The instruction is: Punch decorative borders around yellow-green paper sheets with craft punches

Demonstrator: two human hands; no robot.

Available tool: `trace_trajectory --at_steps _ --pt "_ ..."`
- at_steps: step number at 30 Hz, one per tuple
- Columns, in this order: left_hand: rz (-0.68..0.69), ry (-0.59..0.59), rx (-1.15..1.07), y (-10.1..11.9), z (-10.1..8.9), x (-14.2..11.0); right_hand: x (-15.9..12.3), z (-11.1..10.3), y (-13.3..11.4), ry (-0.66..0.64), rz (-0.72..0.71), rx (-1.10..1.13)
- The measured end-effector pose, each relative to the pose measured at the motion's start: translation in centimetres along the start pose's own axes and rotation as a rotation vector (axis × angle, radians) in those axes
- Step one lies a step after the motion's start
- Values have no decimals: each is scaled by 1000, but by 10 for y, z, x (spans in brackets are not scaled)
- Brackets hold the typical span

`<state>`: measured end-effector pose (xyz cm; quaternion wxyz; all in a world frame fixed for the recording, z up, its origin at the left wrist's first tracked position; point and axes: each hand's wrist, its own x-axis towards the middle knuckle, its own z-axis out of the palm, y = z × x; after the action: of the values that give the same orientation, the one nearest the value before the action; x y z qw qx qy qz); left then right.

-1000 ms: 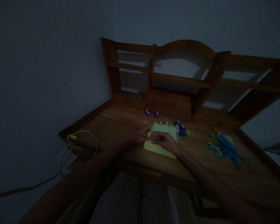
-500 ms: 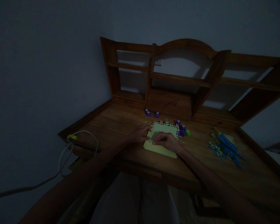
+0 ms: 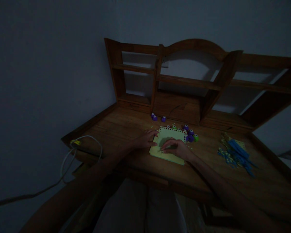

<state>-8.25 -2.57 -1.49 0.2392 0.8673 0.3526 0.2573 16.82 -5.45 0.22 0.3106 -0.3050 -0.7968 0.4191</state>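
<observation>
A stack of pale yellow-green paper sheets [image 3: 171,133] lies near the desk's front edge, with a row of small punched holes along its far and right edges. My left hand [image 3: 145,139] rests at the left side of the sheets, fingers apart, its tips touching the paper. Over the middle of the sheets, my right hand [image 3: 176,149] has thumb and fingers pinched together close to the surface. Whatever lies in that pinch is too small and dark to make out. A faint dark mark shows on the paper just below the fingertips.
Purple punches [image 3: 190,138] and a green punch [image 3: 196,138] stand beyond the paper, among tiny paper bits. Blue strips [image 3: 239,151] lie heaped at the right. A white cable [image 3: 92,137] loops over the left edge. A wooden shelf unit [image 3: 177,105] backs the desk.
My right hand has moved slightly right and its fingers have shifted over the paper. My left hand stays at the sheet's left edge.
</observation>
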Motion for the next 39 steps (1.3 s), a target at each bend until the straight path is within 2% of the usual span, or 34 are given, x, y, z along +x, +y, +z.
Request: trace_trajectory --at_steps 3,6,9,12,19,26,33,39 --pt "-30 -7 18 2 0 0 2 -5 0 42 -8 -1" --pt "-58 -11 34 8 0 0 4 -6 -1 12 5 -3" --pt "-76 7 52 14 1 1 6 -1 -2 -15 14 -25" --pt "-104 34 66 16 4 3 6 5 -1 21 23 -51" --pt "-166 24 47 12 10 8 4 8 6 57 62 6" --pt "-180 17 32 9 11 9 -5 -3 4 -17 46 -1" --pt "-188 40 42 4 16 9 -7 -4 -1 68 24 -46" --pt "-212 19 34 9 12 10 -2 2 5 55 103 40"
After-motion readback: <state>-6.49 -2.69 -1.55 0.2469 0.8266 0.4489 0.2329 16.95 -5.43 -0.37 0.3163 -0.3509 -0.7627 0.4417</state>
